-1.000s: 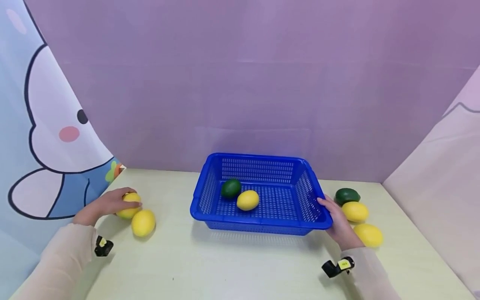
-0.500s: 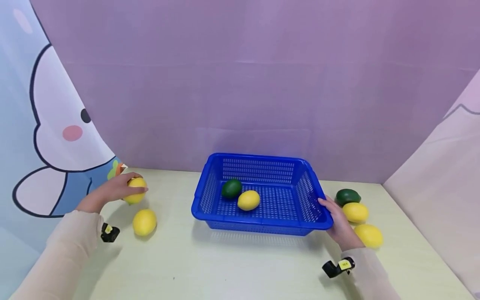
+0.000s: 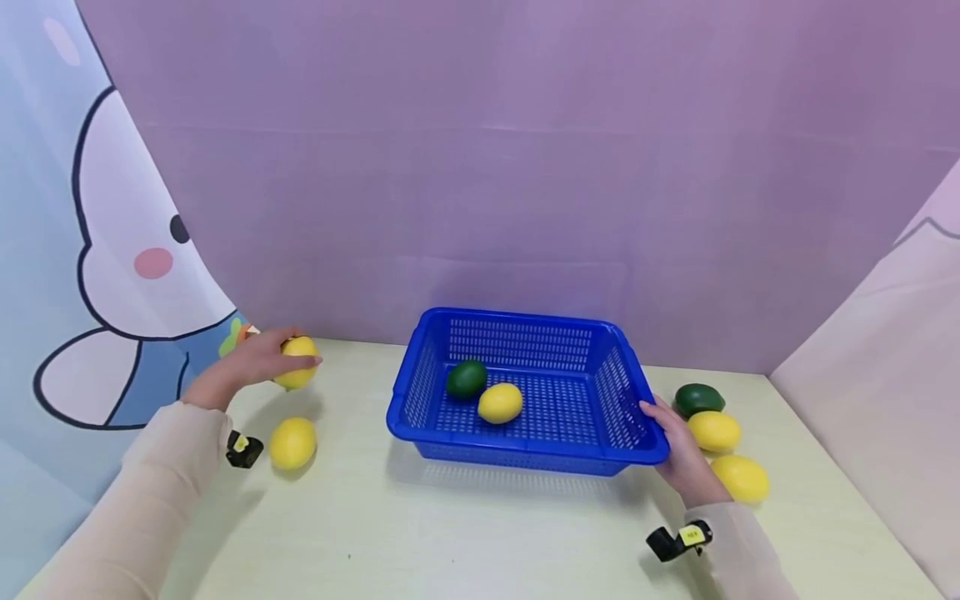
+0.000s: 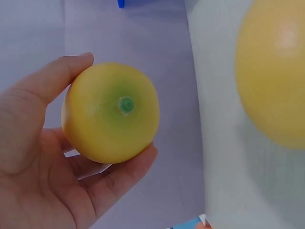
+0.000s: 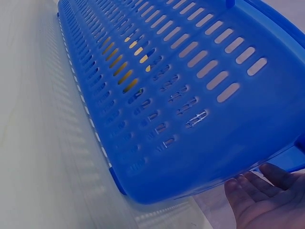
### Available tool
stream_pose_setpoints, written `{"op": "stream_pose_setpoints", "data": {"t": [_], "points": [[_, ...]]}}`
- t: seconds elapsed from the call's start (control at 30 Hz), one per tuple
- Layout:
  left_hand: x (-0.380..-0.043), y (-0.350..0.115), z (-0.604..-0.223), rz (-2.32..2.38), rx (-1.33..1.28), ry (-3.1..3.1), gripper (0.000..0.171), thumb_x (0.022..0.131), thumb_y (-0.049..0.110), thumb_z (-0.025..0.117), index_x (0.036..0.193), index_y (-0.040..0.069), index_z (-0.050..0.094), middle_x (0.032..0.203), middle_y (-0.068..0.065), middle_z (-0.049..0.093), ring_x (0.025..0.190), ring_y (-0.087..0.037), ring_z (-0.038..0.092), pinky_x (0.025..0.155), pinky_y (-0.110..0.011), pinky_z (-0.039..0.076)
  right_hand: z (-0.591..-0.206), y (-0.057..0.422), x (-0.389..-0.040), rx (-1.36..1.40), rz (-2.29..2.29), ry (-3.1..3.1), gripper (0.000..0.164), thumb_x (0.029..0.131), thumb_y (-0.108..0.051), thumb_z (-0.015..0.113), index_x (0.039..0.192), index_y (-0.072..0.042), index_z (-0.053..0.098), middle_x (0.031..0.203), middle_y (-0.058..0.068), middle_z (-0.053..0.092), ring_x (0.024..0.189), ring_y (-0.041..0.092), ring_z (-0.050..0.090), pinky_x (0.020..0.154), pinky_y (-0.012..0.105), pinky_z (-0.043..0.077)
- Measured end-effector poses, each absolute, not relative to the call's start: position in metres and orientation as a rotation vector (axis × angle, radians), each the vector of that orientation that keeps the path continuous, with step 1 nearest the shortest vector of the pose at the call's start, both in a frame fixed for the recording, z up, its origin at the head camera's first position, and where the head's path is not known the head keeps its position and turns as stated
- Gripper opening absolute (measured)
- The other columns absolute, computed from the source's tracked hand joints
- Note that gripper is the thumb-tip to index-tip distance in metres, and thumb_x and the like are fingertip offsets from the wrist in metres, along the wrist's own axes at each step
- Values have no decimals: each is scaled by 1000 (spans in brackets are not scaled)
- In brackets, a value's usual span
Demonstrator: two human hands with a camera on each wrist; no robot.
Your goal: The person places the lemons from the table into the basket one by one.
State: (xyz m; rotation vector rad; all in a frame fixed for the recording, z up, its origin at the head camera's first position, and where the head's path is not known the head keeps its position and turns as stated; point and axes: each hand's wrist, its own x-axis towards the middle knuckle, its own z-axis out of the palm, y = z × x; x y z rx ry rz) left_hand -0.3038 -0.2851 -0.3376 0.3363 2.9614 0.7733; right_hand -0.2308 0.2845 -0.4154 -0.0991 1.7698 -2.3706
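My left hand (image 3: 258,360) grips a yellow lemon (image 3: 297,372) above the table at the back left. The left wrist view shows the held lemon's green-tinged stem end (image 4: 125,105), with thumb and fingers curved round its sides. A second lemon (image 3: 292,443) lies on the table just below that hand. In the middle stands a blue plastic basket (image 3: 517,460) with slotted walls, holding a green avocado-like fruit (image 3: 466,380) and a lemon (image 3: 500,403). My right hand (image 3: 684,457) holds the basket's right end, thumb over the rim and fingers beneath it.
Beside my right hand, a dark green fruit (image 3: 699,399) and two lemons, a farther lemon (image 3: 715,431) and a nearer lemon (image 3: 741,478), lie in a row. A purple cloth (image 3: 525,167) hangs behind the pale table (image 3: 420,542); printed cloth (image 3: 112,250) borders the left.
My left hand has lifted its lemon off the table and carried it right and toward the back, away from the other lemon. My right hand stays on the basket.
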Motion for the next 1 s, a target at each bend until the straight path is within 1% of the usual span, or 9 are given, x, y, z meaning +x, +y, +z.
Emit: {"op": "stream_pose_setpoints", "data": {"t": [0.07,0.17,0.27,0.33,0.47,0.57,0.7,0.8,1.0], "points": [[-304,-281,-335,794,353,2954,57,88,45,61,121,0,50,100,-13,55,87,-26,50,70,-33,44,-416,284,-230,-89,-2372,1769,39,102,-28,36,140,-20,28,103,-6,63,91,10,62,80,25,53],[-303,-275,-330,809,371,2953,53,89,43,61,119,1,51,99,-12,55,87,-25,50,70,-33,44,-416,284,-230,-75,-2361,1783,49,102,-29,36,146,-15,19,104,-7,63,92,10,62,80,25,53],[-303,-269,-328,817,372,2955,52,88,43,62,119,1,52,99,-11,55,87,-25,50,70,-34,44,-416,283,-230,-56,-2352,1786,56,102,-31,36,148,-11,11,104,-7,63,92,10,62,81,25,53],[-304,-265,-328,811,366,2963,53,88,44,62,119,2,52,99,-11,55,87,-25,50,70,-33,44,-417,283,-229,-51,-2352,1787,55,102,-31,36,148,-12,13,103,-7,63,92,10,62,80,25,53],[-306,-259,-327,799,343,2975,55,87,47,61,119,3,51,98,-11,55,87,-26,51,70,-34,44,-418,284,-228,-44,-2361,1790,44,102,-31,36,142,-17,23,103,-7,64,91,10,63,80,25,53],[-307,-256,-325,811,334,2966,56,88,48,60,121,3,51,99,-12,55,87,-26,51,70,-34,44,-417,284,-228,-39,-2346,1799,51,102,-32,36,147,-16,18,103,-8,63,92,9,62,81,25,53],[-306,-251,-321,845,359,2955,51,89,43,61,120,3,51,97,-12,55,85,-26,52,69,-33,44,-413,284,-230,-40,-2321,1796,65,102,-34,37,152,-9,3,104,-8,63,92,9,62,81,25,53],[-304,-244,-318,858,385,2961,47,89,41,61,117,4,52,96,-11,56,84,-25,52,69,-32,45,-412,285,-231,-35,-2311,1802,66,102,-35,37,152,-9,2,104,-8,63,92,10,62,81,25,53],[-301,-229,-315,890,432,2944,50,89,39,62,120,1,51,97,-12,56,85,-26,52,70,-32,45,-414,284,-231,-35,-2324,1800,63,102,-34,35,151,-8,4,104,-8,63,92,10,62,81,25,53]]}}
